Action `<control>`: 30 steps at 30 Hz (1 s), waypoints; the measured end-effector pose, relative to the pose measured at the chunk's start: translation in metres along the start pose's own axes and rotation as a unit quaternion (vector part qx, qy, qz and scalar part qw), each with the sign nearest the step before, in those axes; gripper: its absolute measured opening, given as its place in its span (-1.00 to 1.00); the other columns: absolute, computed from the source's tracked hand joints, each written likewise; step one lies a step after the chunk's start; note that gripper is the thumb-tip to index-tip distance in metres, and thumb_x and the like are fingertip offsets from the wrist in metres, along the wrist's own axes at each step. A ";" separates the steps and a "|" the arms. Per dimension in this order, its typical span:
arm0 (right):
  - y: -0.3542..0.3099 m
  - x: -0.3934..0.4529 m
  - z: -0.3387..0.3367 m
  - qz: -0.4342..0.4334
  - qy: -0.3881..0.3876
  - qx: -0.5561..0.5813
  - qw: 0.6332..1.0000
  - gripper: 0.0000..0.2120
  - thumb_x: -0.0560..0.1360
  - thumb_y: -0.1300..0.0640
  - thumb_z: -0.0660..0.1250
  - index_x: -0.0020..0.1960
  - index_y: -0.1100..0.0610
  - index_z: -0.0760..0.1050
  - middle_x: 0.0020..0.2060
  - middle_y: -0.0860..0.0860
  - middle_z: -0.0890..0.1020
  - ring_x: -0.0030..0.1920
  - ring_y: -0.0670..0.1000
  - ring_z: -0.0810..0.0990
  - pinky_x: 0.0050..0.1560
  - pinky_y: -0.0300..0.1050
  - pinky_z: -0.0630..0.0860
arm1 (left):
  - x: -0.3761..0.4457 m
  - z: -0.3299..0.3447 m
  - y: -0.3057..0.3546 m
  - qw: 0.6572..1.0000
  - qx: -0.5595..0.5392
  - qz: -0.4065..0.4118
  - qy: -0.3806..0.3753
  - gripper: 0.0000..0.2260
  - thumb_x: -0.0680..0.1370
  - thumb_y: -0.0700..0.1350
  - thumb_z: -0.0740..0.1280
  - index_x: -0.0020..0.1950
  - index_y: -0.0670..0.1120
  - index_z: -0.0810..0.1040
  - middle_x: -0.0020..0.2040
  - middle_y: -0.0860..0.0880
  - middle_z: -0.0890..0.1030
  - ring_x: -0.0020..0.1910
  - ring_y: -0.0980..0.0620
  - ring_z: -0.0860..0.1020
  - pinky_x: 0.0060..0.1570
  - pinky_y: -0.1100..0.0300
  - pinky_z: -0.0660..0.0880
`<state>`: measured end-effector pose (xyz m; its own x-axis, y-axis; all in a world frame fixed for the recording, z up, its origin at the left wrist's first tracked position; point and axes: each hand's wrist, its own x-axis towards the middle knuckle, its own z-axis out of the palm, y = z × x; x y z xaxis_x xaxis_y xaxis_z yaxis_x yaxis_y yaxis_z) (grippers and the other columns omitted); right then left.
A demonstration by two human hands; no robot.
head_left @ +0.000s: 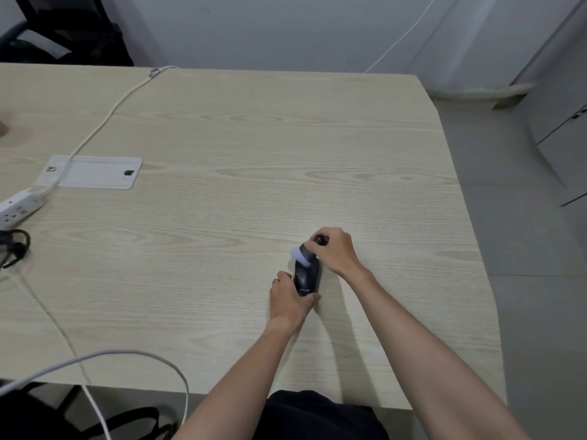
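Observation:
A dark blue bottle-like object (pixel 306 276) with pale lettering lies on the light wood table (pixel 222 185), right of centre. My left hand (pixel 287 296) grips its near end, thumb on the right side. My right hand (pixel 333 249) holds its far end, where a pale blurred part (pixel 300 255) shows, and pinches a small dark round piece (pixel 320 239) between the fingers. What the piece is cannot be told.
A white power strip (pixel 19 206) and its white cable (pixel 104 122) lie at the left, beside a white cable hatch (pixel 95 171). A black cord (pixel 14 246) sits at the left edge. Another white cable (pixel 127 355) loops over the near edge. The table's right edge drops to grey floor.

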<state>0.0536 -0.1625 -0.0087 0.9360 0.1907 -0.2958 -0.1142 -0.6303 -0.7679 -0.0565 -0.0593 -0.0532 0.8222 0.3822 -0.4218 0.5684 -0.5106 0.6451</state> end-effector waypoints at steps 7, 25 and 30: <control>0.026 -0.025 -0.005 0.007 0.123 0.002 0.992 -0.88 0.47 0.14 0.38 -0.23 0.15 0.58 -0.28 -0.02 0.64 -0.22 -0.04 0.57 -0.26 -0.26 0.42 | -0.002 0.002 -0.006 1.000 0.001 0.014 -0.006 -0.49 0.28 0.05 0.54 0.06 -0.09 0.36 0.00 -0.03 0.45 0.00 -0.03 0.46 -0.01 0.11 0.49; 0.055 -0.070 0.015 0.110 0.168 0.067 0.977 -0.88 0.47 0.10 0.40 -0.20 0.12 0.57 -0.30 -0.04 0.63 -0.24 -0.06 0.57 -0.29 -0.19 0.45 | 0.012 0.004 0.005 0.997 0.068 0.041 0.003 -0.52 0.33 0.08 0.46 0.07 -0.20 0.44 0.01 -0.12 0.48 0.04 -0.11 0.45 0.06 0.01 0.50; 0.054 -0.068 0.012 0.116 0.183 0.165 0.962 -0.88 0.46 0.14 0.44 -0.23 0.15 0.58 -0.33 0.00 0.63 -0.31 -0.05 0.55 -0.24 -0.21 0.45 | 0.011 0.005 0.003 0.998 0.062 0.032 0.004 -0.50 0.34 0.05 0.50 0.09 -0.21 0.43 0.03 -0.12 0.48 0.03 -0.11 0.47 0.06 0.01 0.50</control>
<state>-0.0201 -0.2001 -0.0372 0.9203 -0.2418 -0.3076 -0.3772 -0.3390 -0.8618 -0.0456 -0.0604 -0.0587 0.8570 0.3511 -0.3771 0.5144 -0.6260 0.5861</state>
